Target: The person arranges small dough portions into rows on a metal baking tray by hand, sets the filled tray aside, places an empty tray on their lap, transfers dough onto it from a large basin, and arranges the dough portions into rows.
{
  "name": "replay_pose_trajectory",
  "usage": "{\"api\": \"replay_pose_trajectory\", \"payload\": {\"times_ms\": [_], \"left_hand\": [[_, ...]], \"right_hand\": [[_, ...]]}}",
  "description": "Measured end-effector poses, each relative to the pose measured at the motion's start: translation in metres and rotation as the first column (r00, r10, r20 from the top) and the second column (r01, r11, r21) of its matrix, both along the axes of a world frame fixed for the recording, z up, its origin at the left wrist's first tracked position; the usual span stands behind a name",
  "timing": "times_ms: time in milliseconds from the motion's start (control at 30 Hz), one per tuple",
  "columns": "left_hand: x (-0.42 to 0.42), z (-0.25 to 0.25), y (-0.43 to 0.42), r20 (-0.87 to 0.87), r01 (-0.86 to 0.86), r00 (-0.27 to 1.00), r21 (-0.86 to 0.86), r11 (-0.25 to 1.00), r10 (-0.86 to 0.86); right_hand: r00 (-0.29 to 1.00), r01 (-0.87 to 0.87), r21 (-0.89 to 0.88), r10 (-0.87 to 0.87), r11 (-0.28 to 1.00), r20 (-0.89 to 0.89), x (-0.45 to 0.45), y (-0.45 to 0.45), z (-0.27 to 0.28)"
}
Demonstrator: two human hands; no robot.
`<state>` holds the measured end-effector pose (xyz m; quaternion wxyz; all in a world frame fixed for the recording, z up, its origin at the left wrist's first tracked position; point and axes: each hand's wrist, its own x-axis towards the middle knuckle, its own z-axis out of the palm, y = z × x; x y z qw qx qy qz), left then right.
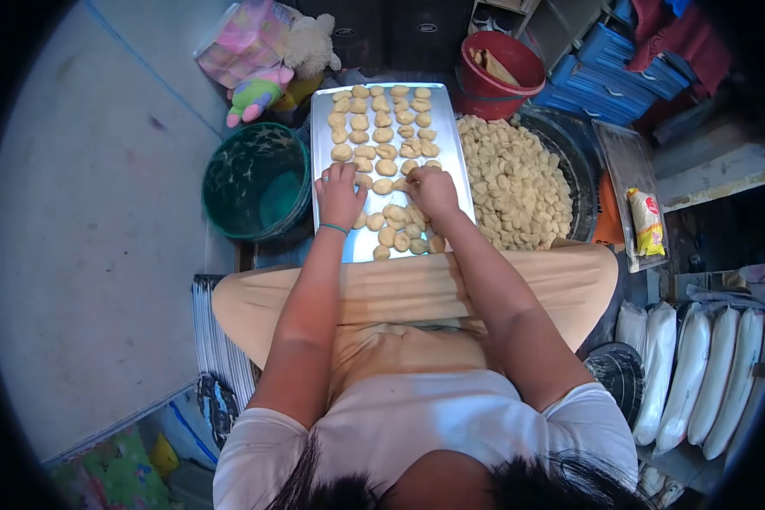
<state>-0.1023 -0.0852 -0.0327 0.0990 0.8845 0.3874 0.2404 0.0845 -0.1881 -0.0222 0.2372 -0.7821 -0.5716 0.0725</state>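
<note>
Dough pieces [382,134] cover much of a silvery tray [320,136], whose long axis runs straight away from the person, its near end by the lap [399,293]. Just beyond its right side, a broad dark basin [583,195] holds a big heap [514,183] of similar pieces, on the right hand's side. A green bucket [217,191] stands beyond the tray's left side.

On the tray, the far part carries fairly even rows, roughly five across. The near part carries a looser cluster [397,231], some pieces touching. Both hands are at the border between the two, so the cluster lies on the near side of the fingertips, back toward the lap. It sits right of the tray's middle line, and the right hand [434,192] seems the nearer one, its forearm passing over the cluster's right edge.

The left hand [341,197] is at the tray's left edge, fingers bent and pointing away, beside a single piece [364,181]; how far they are open, and whether they grip anything, cannot be told. The right fingers bend inward, close together at another piece [400,184] to their left; whether they pinch it or merely touch it is hidden.
</note>
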Motion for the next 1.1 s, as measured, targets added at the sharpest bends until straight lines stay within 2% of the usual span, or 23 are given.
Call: {"api": "replay_pose_trajectory", "payload": {"times_ms": [33, 67, 100, 133, 200, 233, 267, 333, 433, 533, 667, 767, 867, 967, 1067, 1100], "left_hand": [[0.001, 0.000, -0.002, 0.019, 0.032, 0.999, 0.044, 0.999, -0.032], [0.003, 0.001, -0.001, 0.038, 0.060, 0.997, 0.091, 0.994, -0.063], [0.007, 0.005, -0.002, 0.088, 0.136, 0.986, 0.092, 0.987, -0.144], [0.009, 0.008, -0.003, 0.041, 0.185, 0.982, 0.047, 0.982, -0.187], [0.015, 0.011, -0.006, -0.040, 0.278, 0.959, -0.057, 0.959, -0.281], [0.020, 0.006, -0.007, -0.060, 0.260, 0.963, -0.045, 0.965, -0.263], [0.022, 0.002, -0.007, -0.073, 0.256, 0.963, -0.037, 0.966, -0.258], [0.028, -0.002, -0.006, -0.097, 0.247, 0.964, -0.017, 0.969, -0.247], [0.035, -0.004, -0.014, -0.010, 0.216, 0.976, 0.106, 0.971, -0.216], [0.043, -0.003, -0.020, -0.049, 0.318, 0.948, 0.064, 0.946, -0.316], [0.059, -0.002, -0.024, -0.092, 0.299, 0.951, 0.013, 0.954, -0.297], [0.063, -0.002, -0.028, -0.080, 0.280, 0.956, -0.030, 0.959, -0.282], [0.065, -0.002, -0.028, -0.044, 0.297, 0.954, -0.018, 0.955, -0.297], [0.068, 0.008, -0.028, -0.095, 0.248, 0.960, -0.145, 0.958, -0.263], [0.069, 0.001, -0.033, 0.008, 0.272, 0.962, 0.041, 0.961, -0.272], [0.068, 0.001, -0.034, -0.021, 0.285, 0.958, 0.031, 0.958, -0.285]], "right_hand": [[1.000, -0.003, 0.041, 0.002, 0.999, 0.020, -0.001, -0.007, 0.006], [0.999, 0.039, 0.039, -0.038, 0.998, -0.036, -0.001, -0.011, 0.013], [0.993, 0.079, 0.028, -0.076, 0.996, -0.095, -0.003, -0.017, 0.024], [0.981, 0.118, 0.011, -0.115, 0.993, -0.155, -0.004, -0.023, 0.029], [0.999, -0.017, -0.082, 0.013, 0.996, -0.045, 0.003, -0.036, 0.017], [0.997, -0.076, -0.133, 0.077, 0.988, 0.004, 0.005, -0.042, 0.012], [0.985, -0.091, -0.177, 0.062, 0.980, -0.163, 0.011, -0.043, 0.009], [0.879, -0.141, -0.247, 0.007, 0.959, -0.476, 0.022, -0.041, 0.012], [0.836, 0.082, -0.015, -0.077, 0.997, -0.544, 0.030, -0.047, 0.005], [0.685, 0.273, 0.057, -0.153, 0.960, -0.712, 0.038, -0.039, -0.007], [0.864, 0.312, -0.064, -0.311, 0.948, -0.396, 0.039, -0.039, -0.004], [0.958, 0.171, 0.241, -0.104, 0.955, -0.269, 0.041, -0.038, -0.014], [0.944, 0.063, -0.053, -0.077, 0.997, -0.320, 0.043, -0.040, -0.008], [0.905, 0.208, -0.058, -0.215, 0.976, -0.368, 0.049, -0.033, -0.022], [0.912, 0.192, 0.006, -0.176, 0.981, -0.370, 0.048, -0.037, -0.018], [0.925, 0.173, -0.030, -0.173, 0.984, -0.337, 0.047, -0.038, -0.015]]}}
